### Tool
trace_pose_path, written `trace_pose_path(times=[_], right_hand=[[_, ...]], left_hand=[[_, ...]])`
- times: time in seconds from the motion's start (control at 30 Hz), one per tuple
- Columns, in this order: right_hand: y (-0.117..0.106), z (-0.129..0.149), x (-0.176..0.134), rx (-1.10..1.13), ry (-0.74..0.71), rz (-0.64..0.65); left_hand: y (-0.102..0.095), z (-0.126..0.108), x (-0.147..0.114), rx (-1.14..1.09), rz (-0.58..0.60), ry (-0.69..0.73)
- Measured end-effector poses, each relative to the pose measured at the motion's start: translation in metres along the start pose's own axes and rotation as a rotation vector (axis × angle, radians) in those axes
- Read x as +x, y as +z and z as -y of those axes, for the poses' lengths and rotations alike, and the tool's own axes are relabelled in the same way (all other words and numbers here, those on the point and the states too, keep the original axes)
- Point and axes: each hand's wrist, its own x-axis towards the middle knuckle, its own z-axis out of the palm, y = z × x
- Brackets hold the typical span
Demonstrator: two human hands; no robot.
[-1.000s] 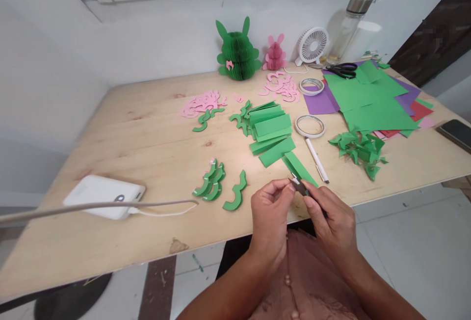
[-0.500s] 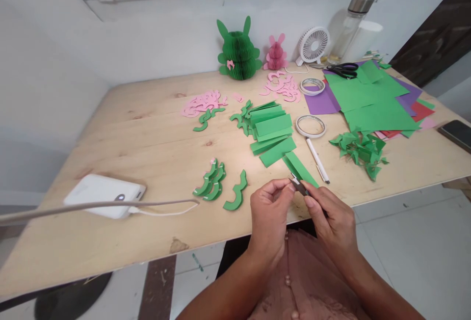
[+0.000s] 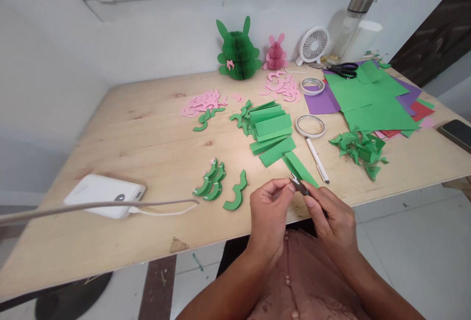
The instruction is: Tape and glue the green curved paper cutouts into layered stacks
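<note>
Near the table's front edge my two hands meet. My right hand point(image 3: 333, 214) is closed around a dark, narrow-bladed tool point(image 3: 300, 187); fingers cover most of it, so its exact kind is unclear. A small white bit shows by its tip. The fingertips of my left hand point(image 3: 270, 209) are pinched together at that tip, and whatever they hold is hidden. Just beyond lies a folded green paper strip point(image 3: 300, 168). To the left are a wavy green paper cutout point(image 3: 237, 192) and a small stack of similar cutouts point(image 3: 212, 181) with pale patches.
Folded green strips point(image 3: 272, 126), pink cutouts point(image 3: 204, 103), tape rolls point(image 3: 311, 127) and a white pen point(image 3: 317, 160) lie beyond my hands. Green scraps point(image 3: 362, 150), paper sheets point(image 3: 382, 109) and black scissors point(image 3: 344, 69) are rightward. A power bank point(image 3: 105, 195) with a cable sits left.
The dark tool's tip has shifted very slightly at my left fingertips, and a bit more white shows there. Both hands stay nearly in place.
</note>
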Motion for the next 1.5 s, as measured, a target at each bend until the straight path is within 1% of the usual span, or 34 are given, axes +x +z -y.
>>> trace_pose_path(times=[0.53, 0.87, 1.5], right_hand=[[0.0004, -0.0009, 0.0010, -0.037, -0.035, -0.010], [-0.0001, 0.0011, 0.0035, -0.060, -0.061, -0.038], [0.0000, 0.0004, 0.0048, -0.072, -0.023, -0.021]], left_hand=[[-0.0002, 0.0002, -0.0008, -0.001, 0.008, 0.001], [0.0018, -0.0012, -0.0001, -0.023, 0.004, 0.006], [0.0025, -0.0038, 0.0012, -0.004, -0.017, -0.033]])
